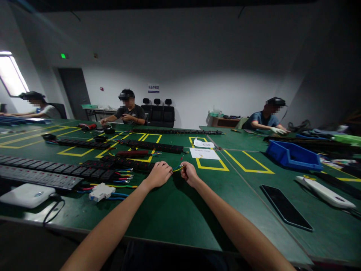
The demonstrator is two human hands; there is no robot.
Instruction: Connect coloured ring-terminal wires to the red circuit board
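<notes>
My left hand (160, 174) is curled over the right end of a black power strip (135, 165), and its fingertips are partly hidden. Short coloured wires (177, 169), among them a yellow-green one and a blue one, run from that end. My right hand (188, 174) is closed in a pinch around the tips of these wires. To the left of my hands lies a longer black socket strip (70, 168) with several lugged wires at its end. A white breaker-like block (101, 192) with blue and red wires sits in front of it.
A phone (286, 206), a white elongated device (325, 191) and a blue bin (293, 155) are on the right. At left is a white box (26, 195) with a cable. Papers (204, 153) lie ahead. Several co-workers sit across the green table (180, 210).
</notes>
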